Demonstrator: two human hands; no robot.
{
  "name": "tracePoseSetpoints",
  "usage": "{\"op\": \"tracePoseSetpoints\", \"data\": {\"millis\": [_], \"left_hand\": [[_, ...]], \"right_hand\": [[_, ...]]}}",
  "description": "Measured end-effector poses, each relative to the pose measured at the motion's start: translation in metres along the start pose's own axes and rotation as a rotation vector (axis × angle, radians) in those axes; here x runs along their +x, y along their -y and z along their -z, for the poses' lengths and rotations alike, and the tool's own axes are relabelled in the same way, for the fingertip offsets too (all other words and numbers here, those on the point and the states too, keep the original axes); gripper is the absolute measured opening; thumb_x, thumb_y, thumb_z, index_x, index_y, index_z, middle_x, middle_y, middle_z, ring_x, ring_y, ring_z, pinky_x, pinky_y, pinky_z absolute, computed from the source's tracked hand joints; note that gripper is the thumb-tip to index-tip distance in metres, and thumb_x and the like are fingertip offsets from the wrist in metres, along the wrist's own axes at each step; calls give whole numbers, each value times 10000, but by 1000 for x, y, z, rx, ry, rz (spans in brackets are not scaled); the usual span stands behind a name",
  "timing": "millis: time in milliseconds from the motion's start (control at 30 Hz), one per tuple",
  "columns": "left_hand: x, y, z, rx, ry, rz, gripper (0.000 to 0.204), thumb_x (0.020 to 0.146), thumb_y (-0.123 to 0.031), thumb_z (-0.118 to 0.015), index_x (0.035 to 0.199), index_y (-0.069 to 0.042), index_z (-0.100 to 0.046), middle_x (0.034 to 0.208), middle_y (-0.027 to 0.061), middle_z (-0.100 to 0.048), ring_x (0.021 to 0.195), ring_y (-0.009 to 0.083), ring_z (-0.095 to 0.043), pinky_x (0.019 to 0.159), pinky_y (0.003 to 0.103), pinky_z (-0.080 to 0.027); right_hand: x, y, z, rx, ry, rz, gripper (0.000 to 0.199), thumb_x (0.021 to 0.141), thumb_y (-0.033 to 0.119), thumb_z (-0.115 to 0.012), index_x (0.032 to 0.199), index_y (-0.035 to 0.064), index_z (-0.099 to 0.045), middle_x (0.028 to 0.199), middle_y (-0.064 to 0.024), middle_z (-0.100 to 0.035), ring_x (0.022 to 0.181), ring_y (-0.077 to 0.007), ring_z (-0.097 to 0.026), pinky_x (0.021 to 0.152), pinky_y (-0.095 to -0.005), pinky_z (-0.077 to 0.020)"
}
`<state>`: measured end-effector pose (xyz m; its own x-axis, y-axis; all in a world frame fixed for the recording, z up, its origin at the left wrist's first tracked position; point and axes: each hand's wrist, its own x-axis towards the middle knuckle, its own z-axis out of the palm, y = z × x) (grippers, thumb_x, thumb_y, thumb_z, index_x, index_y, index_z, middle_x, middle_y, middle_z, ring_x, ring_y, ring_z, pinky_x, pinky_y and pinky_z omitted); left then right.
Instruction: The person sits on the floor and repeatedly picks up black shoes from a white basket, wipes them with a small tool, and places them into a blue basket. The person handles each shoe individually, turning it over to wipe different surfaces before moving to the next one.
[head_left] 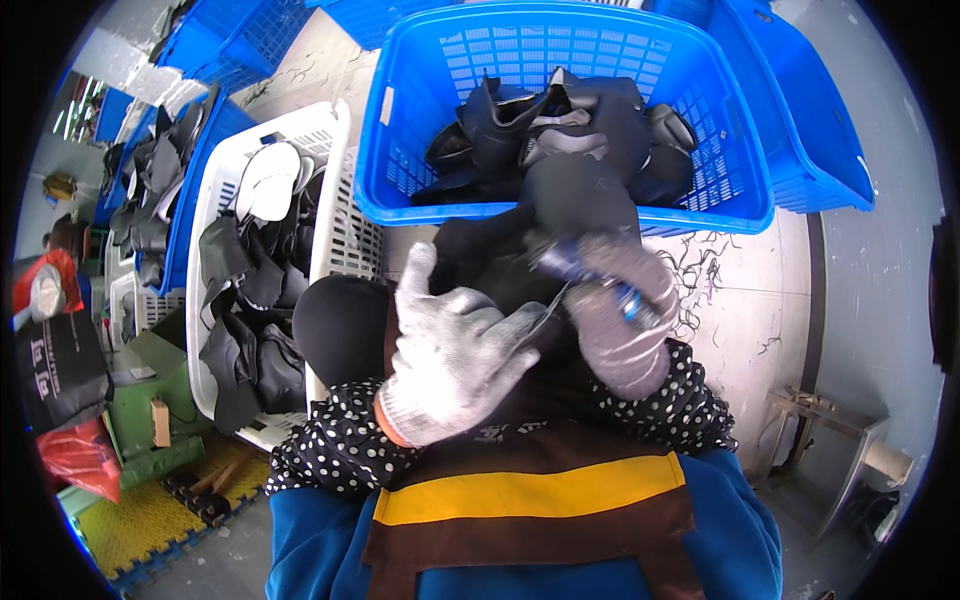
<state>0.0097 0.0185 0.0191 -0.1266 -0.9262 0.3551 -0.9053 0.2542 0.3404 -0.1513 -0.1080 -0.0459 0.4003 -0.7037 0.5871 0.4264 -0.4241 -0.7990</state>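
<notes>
Wrapped around a blurred blue tool (629, 303), there's your right hand (622, 325) in its grey glove, poised above your lap! Just left of it, your white-gloved left hand (455, 350) has its fingers half spread, one pointing away from you, and a thin strand (546, 317) reaches its fingertips; whether they pinch it, I can't tell. Beyond your hands sits a big blue basket (560, 42), loaded with black pieces (498, 125); over to your left, a white basket (333, 190) carries dark sheets (230, 345) and a white piece (268, 182).
</notes>
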Motion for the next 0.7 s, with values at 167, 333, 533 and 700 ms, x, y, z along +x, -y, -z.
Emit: {"op": "tracePoseSetpoints", "data": {"millis": [167, 333, 533, 700], "left_hand": [[-17, 31, -19, 213, -113, -254, 334, 658, -171, -733, 980, -249, -775, 683, -71, -466, 789, 131, -582, 1095, 665, -342], [-43, 40, -36, 223, -128, -391, 328, 695, -245, -729, 1010, -338, -735, 731, -74, -487, 883, 150, -590, 1013, 677, -334], [-62, 44, -38, 265, -65, -358, 315, 763, -255, -730, 1062, -356, -724, 755, -72, -509, 921, 150, -599, 1087, 697, -264], [-60, 42, -36, 262, -61, -337, 325, 768, -245, -726, 1075, -351, -725, 762, -68, -512, 925, 147, -598, 1107, 692, -252]], "right_hand": [[-4, -16, 39, 363, -468, -246, 335, 952, 245, -755, 1165, 13, -643, 1024, -165, -699, 866, -227, -703, 745, -333, -583], [-40, -19, 61, 285, -675, -455, 307, 970, 265, -752, 1075, -4, -649, 891, -147, -710, 696, -216, -711, 576, -277, -563], [-44, -20, 69, 271, -589, -647, 229, 971, 196, -724, 1045, -8, -653, 910, -124, -702, 724, -201, -716, 564, -269, -559], [-35, -20, 68, 312, -549, -737, 186, 959, 150, -716, 1028, -8, -648, 944, -131, -703, 748, -210, -724, 560, -276, -561]]}}
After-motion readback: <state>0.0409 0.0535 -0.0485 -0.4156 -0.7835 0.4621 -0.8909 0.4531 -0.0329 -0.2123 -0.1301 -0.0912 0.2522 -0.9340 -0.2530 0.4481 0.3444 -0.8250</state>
